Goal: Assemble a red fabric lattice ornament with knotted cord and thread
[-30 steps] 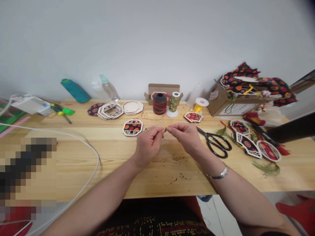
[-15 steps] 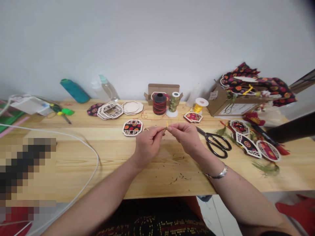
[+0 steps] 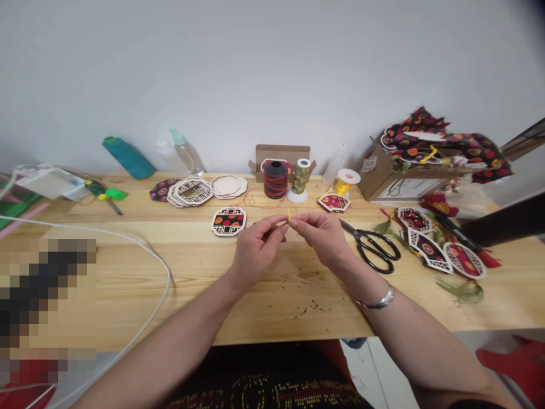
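Observation:
Over the middle of the wooden table, my left hand (image 3: 258,247) and my right hand (image 3: 319,236) meet at their fingertips, both pinched on a short yellow cord (image 3: 289,215). Its tip sticks up between the fingers; the rest is hidden. Just left of my left hand lies a round patterned ornament (image 3: 229,221) with a white lattice frame. Black scissors (image 3: 377,250) rest beside my right wrist. Beyond my hands stand a spool of dark red cord (image 3: 276,180), a spool of olive thread (image 3: 301,177) and a spool of yellow cord (image 3: 347,182).
Lattice frames (image 3: 191,192) lie at the back left near a teal thread cone (image 3: 128,157) and bottles. A cardboard box (image 3: 404,176) heaped with patterned fabric stands back right, with several ornaments (image 3: 430,250) in front. A white cable (image 3: 164,264) curves across the left.
The fingers of my left hand have shifted slightly around the yellow cord. My right hand holds nearly the same place and pinch.

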### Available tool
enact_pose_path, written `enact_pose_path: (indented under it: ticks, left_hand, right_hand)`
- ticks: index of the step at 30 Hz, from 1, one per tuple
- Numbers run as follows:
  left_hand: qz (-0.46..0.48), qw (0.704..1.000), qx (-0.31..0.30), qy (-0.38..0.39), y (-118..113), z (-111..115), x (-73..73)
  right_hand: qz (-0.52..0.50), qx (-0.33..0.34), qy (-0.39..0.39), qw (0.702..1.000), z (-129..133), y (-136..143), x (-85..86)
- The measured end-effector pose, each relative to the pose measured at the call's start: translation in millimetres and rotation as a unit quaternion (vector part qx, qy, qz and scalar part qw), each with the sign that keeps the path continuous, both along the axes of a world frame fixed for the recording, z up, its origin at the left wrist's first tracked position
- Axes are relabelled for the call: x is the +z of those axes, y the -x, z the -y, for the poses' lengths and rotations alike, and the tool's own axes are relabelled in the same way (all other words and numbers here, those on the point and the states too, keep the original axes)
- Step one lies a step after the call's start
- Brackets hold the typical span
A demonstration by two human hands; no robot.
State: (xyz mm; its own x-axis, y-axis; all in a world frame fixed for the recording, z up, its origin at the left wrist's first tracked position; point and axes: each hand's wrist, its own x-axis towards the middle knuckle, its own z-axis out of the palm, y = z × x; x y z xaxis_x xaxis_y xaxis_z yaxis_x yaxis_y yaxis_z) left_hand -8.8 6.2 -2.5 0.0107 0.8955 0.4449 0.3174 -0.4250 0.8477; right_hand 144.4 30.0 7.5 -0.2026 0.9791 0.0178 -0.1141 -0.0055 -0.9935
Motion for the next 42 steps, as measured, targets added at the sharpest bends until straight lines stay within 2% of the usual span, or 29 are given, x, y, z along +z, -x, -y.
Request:
enact_pose_path:
  ticks: [8,23,42]
  left_hand:
    - [-0.076,0.994,0.032,-0.067,2.1,-0.9,-1.9]
    - [-0.057,0.997,0.046,-0.038,3.1,0.0,1.3]
    - [-0.052,0.997,0.047,-0.018,2.8,1.2,1.6]
  right_hand:
    - [0.003,-0.017,0.013,1.000,-0.3,0.4,-0.9]
    - [0.035,0.024,0.026,0.999,0.1,0.8,1.0]
    - [0.062,0.040,0.020,0.997,5.1,1.6,5.8]
